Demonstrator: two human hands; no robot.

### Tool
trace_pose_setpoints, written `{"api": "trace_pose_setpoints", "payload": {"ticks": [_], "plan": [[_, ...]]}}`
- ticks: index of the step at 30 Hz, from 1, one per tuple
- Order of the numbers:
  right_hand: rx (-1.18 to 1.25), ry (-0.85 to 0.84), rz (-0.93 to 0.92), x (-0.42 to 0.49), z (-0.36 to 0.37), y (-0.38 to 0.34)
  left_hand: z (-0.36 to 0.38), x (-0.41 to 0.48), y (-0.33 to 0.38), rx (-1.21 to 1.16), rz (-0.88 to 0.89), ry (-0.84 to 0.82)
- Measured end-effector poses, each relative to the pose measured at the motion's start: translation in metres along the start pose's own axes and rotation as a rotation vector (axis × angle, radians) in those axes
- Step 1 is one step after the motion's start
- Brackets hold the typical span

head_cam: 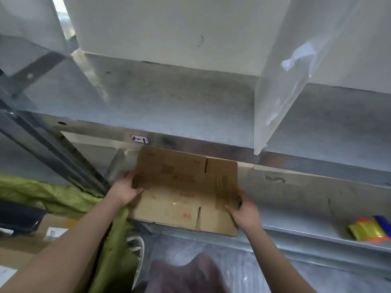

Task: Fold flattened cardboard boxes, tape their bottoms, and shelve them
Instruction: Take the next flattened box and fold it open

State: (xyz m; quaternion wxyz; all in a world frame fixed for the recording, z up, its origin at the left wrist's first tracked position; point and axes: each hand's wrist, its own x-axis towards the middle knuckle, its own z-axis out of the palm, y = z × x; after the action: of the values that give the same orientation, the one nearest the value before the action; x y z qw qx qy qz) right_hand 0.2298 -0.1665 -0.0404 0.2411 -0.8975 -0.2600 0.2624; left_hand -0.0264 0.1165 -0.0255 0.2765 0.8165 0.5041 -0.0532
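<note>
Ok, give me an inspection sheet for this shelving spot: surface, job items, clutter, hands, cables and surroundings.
Surface: metal shelf, scuffed and bare in the middle; a lower shelf runs off to the right.
Job's things: one flattened cardboard box with red print, not yet folded, held in front of the shelving.
Clutter: coloured packets on the lower shelf at right; green fabric at left.
Fingers: left hand grips the box's left edge; right hand grips its right edge.
Cables: nothing seen.
Surroundings: white boxes on the metal shelf; a clear plastic bag reaches past its front edge.
</note>
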Motion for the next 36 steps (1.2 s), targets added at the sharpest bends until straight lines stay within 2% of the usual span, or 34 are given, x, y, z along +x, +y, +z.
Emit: {"api": "trace_pose_setpoints", "payload": {"ticks": [9, 18, 26, 31, 36], "plan": [[0.037, 0.018, 0.063, 0.005, 0.007, -0.011, -0.001, 0.007, -0.011, -0.143, -0.075, -0.012], [0.237, 0.113, 0.116, -0.005, -0.006, -0.011, -0.016, -0.002, -0.007, -0.361, 0.064, 0.028], [0.387, 0.314, 0.017, -0.026, -0.048, -0.009, -0.04, -0.016, 0.033, -0.422, 0.215, 0.084], [0.317, 0.283, -0.018, -0.035, -0.068, 0.006, -0.037, -0.026, 0.059, -0.417, 0.253, 0.09], [0.309, 0.266, 0.028, -0.048, -0.089, 0.04, -0.019, -0.046, 0.086, -0.392, 0.274, 0.034]]}}
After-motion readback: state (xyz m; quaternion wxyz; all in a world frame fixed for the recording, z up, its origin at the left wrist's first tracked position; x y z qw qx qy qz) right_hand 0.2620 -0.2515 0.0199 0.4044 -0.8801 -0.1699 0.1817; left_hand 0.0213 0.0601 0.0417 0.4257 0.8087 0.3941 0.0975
